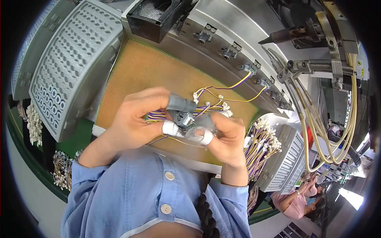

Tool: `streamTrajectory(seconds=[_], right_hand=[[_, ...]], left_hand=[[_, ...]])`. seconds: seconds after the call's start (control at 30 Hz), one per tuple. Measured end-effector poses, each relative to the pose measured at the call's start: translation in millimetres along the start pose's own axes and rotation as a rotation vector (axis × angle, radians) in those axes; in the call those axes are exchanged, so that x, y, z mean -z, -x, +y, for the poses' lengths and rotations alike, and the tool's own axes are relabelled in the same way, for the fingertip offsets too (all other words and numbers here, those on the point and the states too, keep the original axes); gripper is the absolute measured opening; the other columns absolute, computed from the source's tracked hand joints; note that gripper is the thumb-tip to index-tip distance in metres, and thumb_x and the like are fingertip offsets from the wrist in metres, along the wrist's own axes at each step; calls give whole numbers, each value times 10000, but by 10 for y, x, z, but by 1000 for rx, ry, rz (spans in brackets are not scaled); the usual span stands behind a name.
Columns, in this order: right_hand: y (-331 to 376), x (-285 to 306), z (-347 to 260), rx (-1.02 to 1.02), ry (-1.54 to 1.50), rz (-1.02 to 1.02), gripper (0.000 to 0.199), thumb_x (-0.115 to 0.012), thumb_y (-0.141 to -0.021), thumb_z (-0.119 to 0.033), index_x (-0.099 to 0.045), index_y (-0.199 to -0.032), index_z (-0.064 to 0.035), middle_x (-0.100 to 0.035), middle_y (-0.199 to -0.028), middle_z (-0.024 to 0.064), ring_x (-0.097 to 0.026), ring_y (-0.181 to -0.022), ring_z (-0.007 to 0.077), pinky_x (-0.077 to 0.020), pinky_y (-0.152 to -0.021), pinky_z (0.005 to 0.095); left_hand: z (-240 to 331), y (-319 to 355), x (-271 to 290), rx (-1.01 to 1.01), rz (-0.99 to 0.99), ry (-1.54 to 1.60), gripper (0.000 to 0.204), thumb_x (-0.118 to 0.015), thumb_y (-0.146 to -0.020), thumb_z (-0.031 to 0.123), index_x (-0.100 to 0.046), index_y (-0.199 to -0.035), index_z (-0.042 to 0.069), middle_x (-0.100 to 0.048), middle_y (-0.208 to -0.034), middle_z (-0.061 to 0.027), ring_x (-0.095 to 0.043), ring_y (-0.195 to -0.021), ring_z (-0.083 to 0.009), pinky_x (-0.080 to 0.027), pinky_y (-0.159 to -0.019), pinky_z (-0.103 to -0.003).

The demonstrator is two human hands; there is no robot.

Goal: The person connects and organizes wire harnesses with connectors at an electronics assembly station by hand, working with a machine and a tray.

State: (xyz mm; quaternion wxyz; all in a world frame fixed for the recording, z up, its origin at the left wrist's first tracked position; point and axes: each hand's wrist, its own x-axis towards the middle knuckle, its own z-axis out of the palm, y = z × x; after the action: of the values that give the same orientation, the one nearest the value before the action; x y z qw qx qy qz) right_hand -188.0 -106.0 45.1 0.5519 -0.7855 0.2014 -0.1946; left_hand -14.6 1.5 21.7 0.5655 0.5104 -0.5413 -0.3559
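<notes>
My left hand (137, 121) and my right hand (228, 139) meet over a tan work mat (147, 71). Both pinch a small grey part with a green circuit board (184, 119) between thumbs and forefingers. Grey and white finger cots cover the fingertips. A bundle of purple and yellow wires (158, 116) with white connectors lies on the mat under my hands. Two of its leads (234, 85) run up to sockets on the metal fixture behind.
Grey moulded trays (73, 65) stand at the left, more trays (283, 160) at the right. A black bin (156, 18) sits at the back. Wire harness piles (262, 144) lie right of the mat. Yellow hoses (337, 127) hang at right. Another person (295, 202) works at lower right.
</notes>
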Motion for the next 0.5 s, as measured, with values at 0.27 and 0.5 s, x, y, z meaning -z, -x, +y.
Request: streamTrajectory(seconds=[0.27,0.5], right_hand=[[0,133,-61,-270,-121,-193,177,-709,-760,-151,-628,-751,6,-568,-563,40,-448,-471,43,-370,-428,224],[21,263,240,-420,-474,-171,141,-671,-777,-102,-638,-838,21,-640,-677,64,-565,-508,63,-435,-419,186]], left_hand=[[19,-29,-28,-237,29,-309,247,-655,-614,-33,-658,-861,-16,-630,-843,-111,-618,-692,-205,-482,-575,-269],[191,-331,-10,-344,-181,-524,217,-682,-591,2,-657,-807,11,-581,-723,-56,-583,-639,-198,-463,-553,-261]])
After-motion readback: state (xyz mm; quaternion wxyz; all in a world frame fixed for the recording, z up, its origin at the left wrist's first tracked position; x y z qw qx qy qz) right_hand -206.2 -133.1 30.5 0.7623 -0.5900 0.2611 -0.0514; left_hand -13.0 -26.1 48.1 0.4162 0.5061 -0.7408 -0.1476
